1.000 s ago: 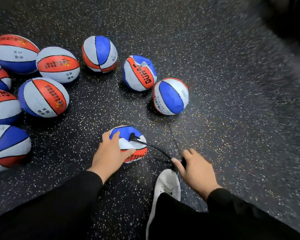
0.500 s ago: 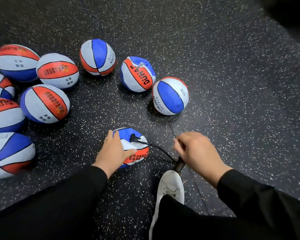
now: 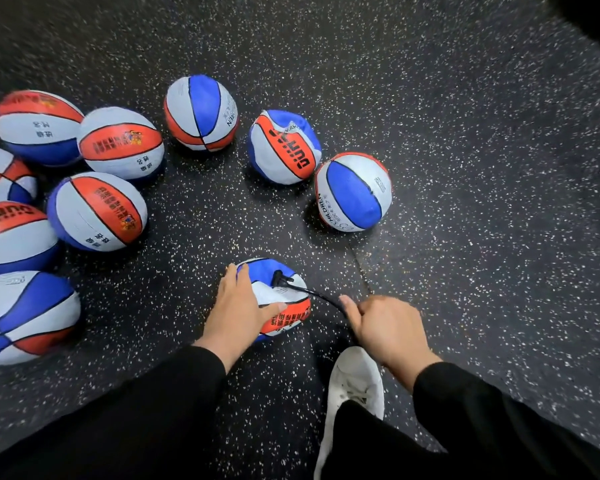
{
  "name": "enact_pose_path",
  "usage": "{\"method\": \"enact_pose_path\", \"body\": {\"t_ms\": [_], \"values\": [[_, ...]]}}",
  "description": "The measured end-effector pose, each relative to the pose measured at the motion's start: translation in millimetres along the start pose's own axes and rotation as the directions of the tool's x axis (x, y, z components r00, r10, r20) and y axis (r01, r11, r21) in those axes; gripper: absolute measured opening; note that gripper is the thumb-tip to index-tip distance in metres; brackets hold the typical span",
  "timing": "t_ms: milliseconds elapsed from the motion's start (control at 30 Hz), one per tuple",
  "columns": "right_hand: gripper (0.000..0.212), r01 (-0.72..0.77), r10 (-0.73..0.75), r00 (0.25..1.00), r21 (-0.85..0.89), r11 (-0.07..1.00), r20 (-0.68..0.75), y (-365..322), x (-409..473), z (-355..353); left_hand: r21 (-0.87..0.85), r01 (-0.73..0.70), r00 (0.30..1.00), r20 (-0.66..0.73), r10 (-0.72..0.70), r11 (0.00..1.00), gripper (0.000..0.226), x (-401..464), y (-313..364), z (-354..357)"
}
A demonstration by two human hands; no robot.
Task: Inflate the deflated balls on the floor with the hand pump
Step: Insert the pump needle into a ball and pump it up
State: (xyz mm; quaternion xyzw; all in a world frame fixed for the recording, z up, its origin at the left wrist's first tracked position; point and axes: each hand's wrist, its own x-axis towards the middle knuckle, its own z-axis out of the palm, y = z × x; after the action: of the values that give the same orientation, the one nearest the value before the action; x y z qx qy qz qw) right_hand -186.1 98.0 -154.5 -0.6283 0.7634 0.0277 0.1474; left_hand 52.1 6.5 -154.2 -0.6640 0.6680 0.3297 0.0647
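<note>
A flat, deflated red, white and blue ball (image 3: 286, 318) lies on the dark speckled floor in front of me. My left hand (image 3: 238, 313) rests on its left side, fingers laid straight over it and thumb across the white panel. A black hose (image 3: 314, 292) runs from a needle fitting (image 3: 279, 280) in the ball's top to my right hand (image 3: 390, 327). That hand is curled in a fist round the hand pump's handle, which it hides along with the pump body.
A white shoe (image 3: 355, 386) stands just below my right hand. A dented ball (image 3: 284, 147), a rounder one (image 3: 354, 192) and another (image 3: 201, 112) lie beyond. Several fuller balls (image 3: 97, 211) crowd the left. A floor seam (image 3: 361, 268) runs past the hose.
My right hand rose with the pump handle, then came partway back down. My left hand stayed on the deflated ball. The view shifted slightly.
</note>
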Motion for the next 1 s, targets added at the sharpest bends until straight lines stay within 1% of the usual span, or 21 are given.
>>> {"method": "enact_pose_path", "body": {"t_ms": [67, 133, 167, 200, 233, 267, 333, 367, 400, 433, 467, 533, 567, 633, 733, 800, 900, 933, 1000], "values": [[0.074, 0.13, -0.128, 0.989, 0.012, 0.991, -0.075, -6.9, 0.6, 5.0, 0.004, -0.008, 1.0, -0.009, 0.008, 1.0, 0.114, -1.8, -1.2, 0.1], [0.068, 0.274, -0.273, 0.944, -0.022, 0.962, -0.186, 1.2, -2.6, 7.0, -0.018, -0.001, 1.0, -0.005, 0.001, 1.0, 0.113, -1.2, -0.6, -1.6], [0.065, 0.344, -0.344, 0.916, -0.034, 0.938, -0.207, 10.0, -7.4, 10.1, -0.026, 0.007, 1.0, -0.002, -0.007, 1.0, 0.113, -1.2, -1.4, -2.5], [0.062, 0.391, -0.39, 0.9, -0.039, 0.92, -0.196, 21.2, -13.6, 12.5, -0.027, 0.013, 1.0, 0.0, -0.013, 1.0, 0.113, -1.2, -2.0, -2.5], [0.059, 0.395, -0.396, 0.905, -0.041, 0.918, -0.156, 31.3, -20.2, 13.2, -0.026, 0.015, 1.0, 0.002, -0.015, 1.0, 0.113, -1.3, -1.5, -2.6], [0.056, 0.344, -0.347, 0.928, -0.045, 0.938, -0.138, 38.8, -26.3, 11.1, -0.026, 0.015, 1.0, 0.002, -0.015, 1.0, 0.113, -1.5, -0.6, -2.8], [0.053, 0.124, -0.126, 0.98, -0.024, 0.992, -0.156, 44.9, -35.8, 9.0, -0.031, 0.012, 1.0, -0.001, -0.012, 0.999, 0.114, -1.9, 1.1, -1.6], [0.058, 0.021, -0.019, 0.987, 0.011, 1.0, -0.159, 43.3, -35.8, 9.1, -0.032, 0.012, 1.0, -0.005, -0.012, 0.999, 0.114, -2.6, 1.7, -1.2], [0.068, -0.041, 0.046, 0.988, 0.036, 0.999, -0.149, 40.1, -32.7, 7.8, -0.034, 0.011, 1.0, -0.007, -0.011, 0.999, 0.114, -3.1, 2.2, -0.8], [0.077, -0.034, 0.04, 0.99, 0.048, 0.998, -0.139, 38.1, -28.3, 8.6, -0.035, 0.011, 1.0, -0.009, -0.012, 0.999, 0.114, -3.6, 2.1, -0.5], [0.078, 0.015, -0.009, 0.99, 0.039, 0.999, -0.14, 35.1, -23.2, 5.8, -0.034, 0.013, 1.0, -0.009, -0.013, 0.999, 0.114, -3.8, 1.4, -0.2], [0.07, 0.082, -0.083, 0.989, -0.015, 0.997, -0.124, 26.8, -10.7, -15.4, -0.029, 0.014, 1.0, 0.0, -0.014, 0.999, 0.114, -4.0, 0.0, -1.1], [0.067, 0.083, -0.088, 0.99, -0.044, 0.996, -0.109, 22.7, -3.0, -32.2, -0.032, 0.011, 1.0, 0.004, -0.011, 0.999, 0.114, -4.1, -0.6, -1.9], [0.07, 0.06, -0.068, 0.992, -0.069, 0.996, -0.109, 19.4, 10.4, -70.5, -0.04, -0.001, 1.0, 0.007, 0.001, 0.999, 0.113, -4.7, -1.2, -2.3], [0.074, -0.007, 0.002, 0.991, -0.033, 0.999, -0.135, 20.2, 16.2, -106.6, -0.039, -0.003, 1.0, -0.007, 0.002, 0.999, 0.114, -4.0, -2.0, -0.2], [0.073, -0.077, 0.066, 0.987, -0.072, 0.994, -0.145, 22.2, 10.7, -96.2, -0.042, -0.003, 1.0, -0.013, 0.002, 0.999, 0.114, -3.7, -1.3, 1.4], [0.068, -0.152, 0.142, 0.977, -0.053, 0.987, -0.16, 29.5, 6.8, -46.9, -0.04, -0.013, 1.0, -0.025, 0.012, 0.999, 0.113, -2.6, -0.1, 2.3], [0.066, -0.131, 0.124, 0.982, -0.045, 0.99, -0.142, 29.5, 5.1, -28.8, -0.038, -0.02, 0.999, -0.028, 0.019, 0.999, 0.113, -3.4, -0.1, 2.9], [0.061, -0.024, 0.018, 0.994, -0.053, 0.998, -0.109, 21.1, -1.0, 4.3, -0.045, -0.028, 0.999, -0.037, 0.026, 0.999, 0.113, -3.7, -1.8, 3.2]]}}
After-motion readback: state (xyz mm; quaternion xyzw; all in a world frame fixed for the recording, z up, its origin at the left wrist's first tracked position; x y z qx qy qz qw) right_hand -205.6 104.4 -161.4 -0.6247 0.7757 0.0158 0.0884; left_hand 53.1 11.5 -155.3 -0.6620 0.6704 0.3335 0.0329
